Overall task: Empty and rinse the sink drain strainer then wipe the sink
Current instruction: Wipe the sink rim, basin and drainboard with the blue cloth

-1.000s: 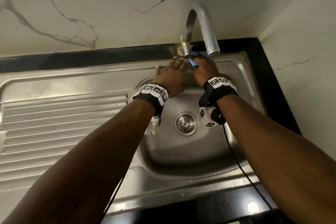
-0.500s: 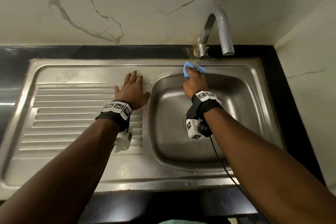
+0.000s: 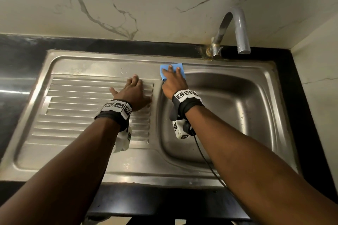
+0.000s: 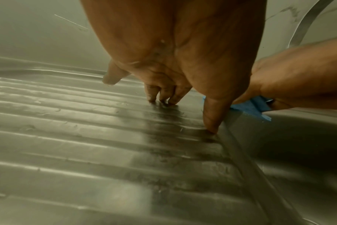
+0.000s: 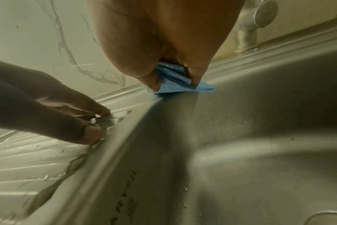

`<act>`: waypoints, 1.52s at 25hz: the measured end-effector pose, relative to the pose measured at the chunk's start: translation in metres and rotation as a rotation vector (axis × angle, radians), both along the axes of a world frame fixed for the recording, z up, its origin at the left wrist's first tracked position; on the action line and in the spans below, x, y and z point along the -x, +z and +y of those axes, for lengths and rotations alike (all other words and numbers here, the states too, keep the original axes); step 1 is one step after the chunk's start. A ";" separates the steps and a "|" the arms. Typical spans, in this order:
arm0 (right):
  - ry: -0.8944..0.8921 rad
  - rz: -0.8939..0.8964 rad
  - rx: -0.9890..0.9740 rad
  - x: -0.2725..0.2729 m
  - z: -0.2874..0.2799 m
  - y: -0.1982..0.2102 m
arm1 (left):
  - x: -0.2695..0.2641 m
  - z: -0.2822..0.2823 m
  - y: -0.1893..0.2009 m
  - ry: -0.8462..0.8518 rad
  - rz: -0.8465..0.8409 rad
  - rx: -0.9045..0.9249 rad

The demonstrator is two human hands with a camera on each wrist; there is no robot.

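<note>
Right hand presses blue cloth onto sink rim.

Dim yellowish light, countertop glare (far left), wrist views seemingly blurred

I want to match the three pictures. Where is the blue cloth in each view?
Head: the blue wiping cloth lies above centre, under the right hand, on the steel sink rim at the basin's far left corner.
Left wrist: cloth right of centre, beneath the right hand's fingers.
Right wrist: cloth upper centre, under thumb and fingers.
Shared landmark: the curved metal faucet, up and right of the cloth in every view.
</note>
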State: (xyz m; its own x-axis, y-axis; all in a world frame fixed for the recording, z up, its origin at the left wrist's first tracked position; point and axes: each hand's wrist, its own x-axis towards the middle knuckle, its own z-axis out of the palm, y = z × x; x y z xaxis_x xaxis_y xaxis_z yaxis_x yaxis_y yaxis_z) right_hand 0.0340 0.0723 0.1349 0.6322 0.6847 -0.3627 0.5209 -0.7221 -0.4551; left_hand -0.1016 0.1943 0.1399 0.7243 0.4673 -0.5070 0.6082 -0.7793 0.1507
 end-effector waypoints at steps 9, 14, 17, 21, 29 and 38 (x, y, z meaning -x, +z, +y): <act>0.209 -0.162 0.008 0.020 0.013 -0.017 | -0.008 -0.005 0.007 -0.003 0.082 0.014; 0.324 -0.235 0.042 0.005 0.036 -0.011 | -0.016 -0.008 0.009 0.008 0.118 -0.021; 0.371 -0.221 0.042 0.002 0.031 -0.010 | -0.014 -0.005 0.008 0.009 0.111 -0.035; 0.419 -0.267 0.040 -0.014 -0.002 -0.010 | -0.017 -0.004 0.005 -0.002 0.114 -0.052; 0.356 -0.316 0.057 -0.062 -0.071 -0.024 | -0.020 -0.005 0.005 -0.013 0.123 -0.067; 0.357 -0.440 0.148 -0.114 -0.151 -0.023 | -0.022 0.021 -0.023 -0.048 0.150 -0.082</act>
State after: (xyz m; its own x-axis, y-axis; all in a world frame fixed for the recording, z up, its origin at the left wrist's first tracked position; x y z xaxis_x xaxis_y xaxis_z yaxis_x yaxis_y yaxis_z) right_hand 0.1480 -0.0791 0.1123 0.4849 0.8448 -0.2265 0.8606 -0.5070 -0.0486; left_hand -0.0795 0.2151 0.1168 0.6658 0.4784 -0.5726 0.5810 -0.8139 -0.0045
